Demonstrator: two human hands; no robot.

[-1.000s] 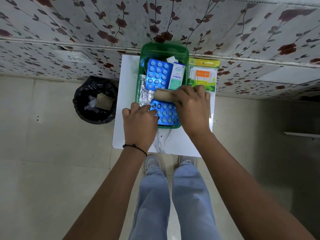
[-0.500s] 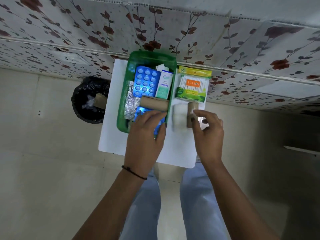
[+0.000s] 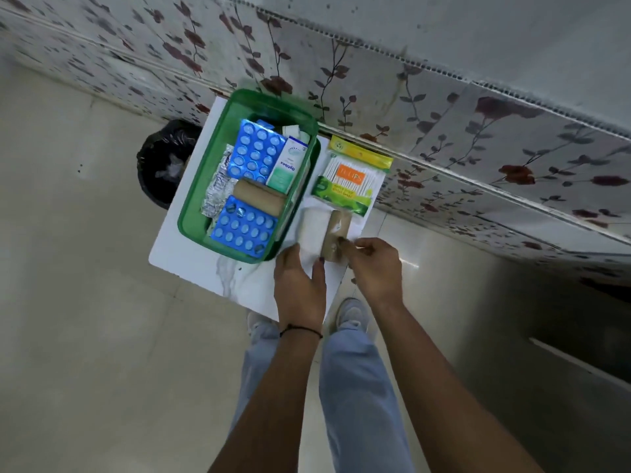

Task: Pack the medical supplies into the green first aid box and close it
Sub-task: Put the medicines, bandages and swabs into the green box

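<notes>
Right hand (image 3: pixel 375 268) pinching with curled fingertips (image 3: pixel 343 243) at the near end of a tan, cylindrical bandage roll (image 3: pixel 336 235) in clear wrap, lying on the white marbled tabletop (image 3: pixel 246 285). Left hand (image 3: pixel 299 285) resting alongside, fingers (image 3: pixel 290 254) spread and loose, thumb touching the near edge of a white, soft-looking wrapped gauze pack (image 3: pixel 312 228); not clasping anything, only lying flat against it. Gauze pack and tan roll lying side by side, touching, directly beyond both sets of fingertips.

Just past those two, farther from the fingers, lying flat: a clear plastic packet of white cotton swabs with a yellow header, an orange label and a green printed base (image 3: pixel 353 175), its near edge touching the roll.

To the left of the left fingers, standing open: the green translucent plastic first aid box (image 3: pixel 201 186), rectangular with rounded corners, lid (image 3: pixel 273 102) tipped up at the far end against the floral wall panel (image 3: pixel 444 138). Inside, nearest the fingers, lying a blue blister sheet of round tablets (image 3: pixel 243 227); beyond it a second tan roll (image 3: pixel 259 196) lying crosswise; farther still another blue blister sheet (image 3: pixel 256 155) beside a white and green carton (image 3: pixel 286 165); along the left wall, crumpled silver foil strips (image 3: pixel 218 186).

Beyond the table's left edge, sitting on the pale floor: a black-lined waste bin (image 3: pixel 164 162).
</notes>
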